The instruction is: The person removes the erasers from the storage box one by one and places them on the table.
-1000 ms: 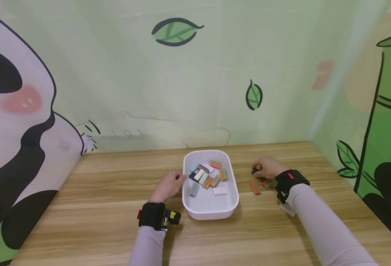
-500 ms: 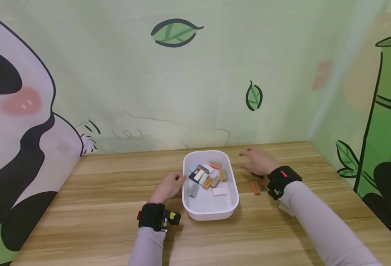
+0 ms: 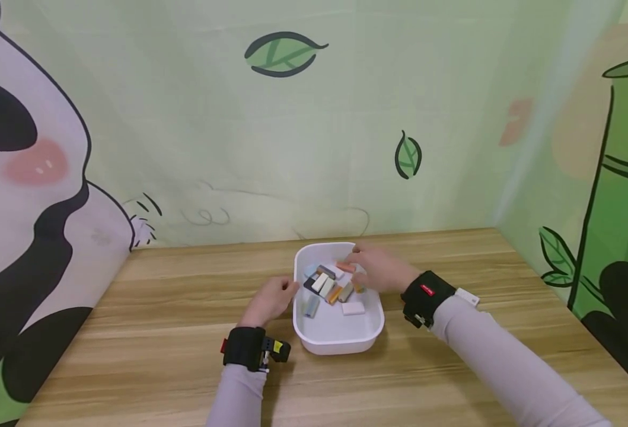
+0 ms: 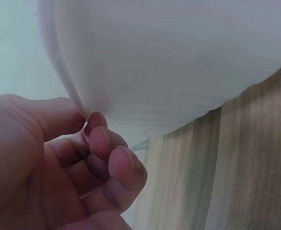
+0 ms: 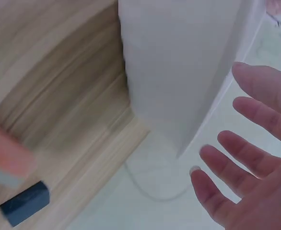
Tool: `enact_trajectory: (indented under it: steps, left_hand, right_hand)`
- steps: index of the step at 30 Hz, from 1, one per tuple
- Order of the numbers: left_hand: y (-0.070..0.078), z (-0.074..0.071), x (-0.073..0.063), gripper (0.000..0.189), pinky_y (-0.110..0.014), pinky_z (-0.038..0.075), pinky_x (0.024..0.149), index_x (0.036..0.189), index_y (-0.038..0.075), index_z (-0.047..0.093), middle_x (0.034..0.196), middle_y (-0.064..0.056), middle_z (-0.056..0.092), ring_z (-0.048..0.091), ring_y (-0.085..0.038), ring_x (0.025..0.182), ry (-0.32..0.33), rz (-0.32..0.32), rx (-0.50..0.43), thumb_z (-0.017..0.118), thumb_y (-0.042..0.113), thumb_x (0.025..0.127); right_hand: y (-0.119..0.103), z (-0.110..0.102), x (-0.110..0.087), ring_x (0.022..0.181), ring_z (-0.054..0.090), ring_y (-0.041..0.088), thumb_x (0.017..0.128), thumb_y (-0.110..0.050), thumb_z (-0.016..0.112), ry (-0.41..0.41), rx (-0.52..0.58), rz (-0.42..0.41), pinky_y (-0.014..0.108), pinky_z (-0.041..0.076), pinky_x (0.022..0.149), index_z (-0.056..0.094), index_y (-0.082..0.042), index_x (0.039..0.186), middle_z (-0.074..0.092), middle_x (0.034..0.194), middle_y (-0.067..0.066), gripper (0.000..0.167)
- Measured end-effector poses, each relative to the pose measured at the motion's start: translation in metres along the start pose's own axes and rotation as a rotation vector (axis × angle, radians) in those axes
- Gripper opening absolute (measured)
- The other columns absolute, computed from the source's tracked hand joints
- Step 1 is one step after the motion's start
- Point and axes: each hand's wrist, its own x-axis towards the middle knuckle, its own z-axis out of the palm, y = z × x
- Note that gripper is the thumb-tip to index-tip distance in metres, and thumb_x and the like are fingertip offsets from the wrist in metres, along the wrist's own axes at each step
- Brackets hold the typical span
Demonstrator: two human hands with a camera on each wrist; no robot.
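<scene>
A white plastic bin (image 3: pixel 338 349) stands mid-table with several small rectangular blocks, like erasers, inside; among them are an orange block (image 3: pixel 347 266), a white block (image 3: pixel 353 308) and a blue-grey block (image 3: pixel 311 306). My left hand (image 3: pixel 271 301) pinches the bin's left rim between thumb and curled fingers, as the left wrist view shows. Over the right rim, my right hand (image 3: pixel 385 270) reaches with spread fingers and nothing in its grasp. On the table behind it, the right wrist view shows a black block (image 5: pixel 25 203) and a blurred orange-and-green block (image 5: pixel 5 155).
Beyond the right wrist, a white block (image 3: pixel 467 298) lies on the wooden table (image 3: pixel 185 320). A printed fabric wall (image 3: pixel 212 148) rises along the table's back edge, with side panels at left and right.
My right hand has let go of the black block, leaving it on the table, and has moved left over the bin with fingers spread. The left hand and bin stay put.
</scene>
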Motion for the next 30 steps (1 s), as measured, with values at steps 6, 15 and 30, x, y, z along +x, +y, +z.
enact_trajectory:
  steps: [6,15,30]
  left_hand:
    - [0.001,-0.001,0.000,0.030,-0.030,0.036,0.058,0.100,0.001,0.064,0.072,-0.004,0.049,0.047,-0.020,0.067,0.000,0.008,0.005,0.049,0.026,0.103]
    - [0.001,-0.001,0.000,0.029,-0.030,0.036,0.058,0.099,0.000,0.063,0.072,-0.004,0.048,0.047,-0.019,0.066,0.002,0.021,0.006,0.049,0.025,0.103]
    - [0.000,0.000,0.000,0.030,-0.030,0.036,0.059,0.099,0.001,0.063,0.073,-0.004,0.049,0.048,-0.019,0.067,0.002,0.012,0.012,0.048,0.026,0.103]
  right_hand:
    - [-0.014,0.009,-0.004,0.107,0.058,0.029,0.085,-0.010,0.075,-0.034,0.043,-0.136,0.040,0.049,0.087,0.070,-0.005,0.114,0.056,0.128,0.020,0.030]
    - [-0.026,0.020,-0.007,0.100,0.060,0.026,0.086,-0.005,0.071,-0.165,-0.024,-0.101,0.038,0.047,0.083,0.070,-0.012,0.092,0.064,0.113,0.010,0.010]
    - [-0.027,0.034,-0.007,0.079,0.049,0.015,0.081,-0.008,0.075,-0.213,-0.124,-0.065,0.032,0.043,0.071,0.066,-0.022,0.109,0.054,0.089,-0.004,0.033]
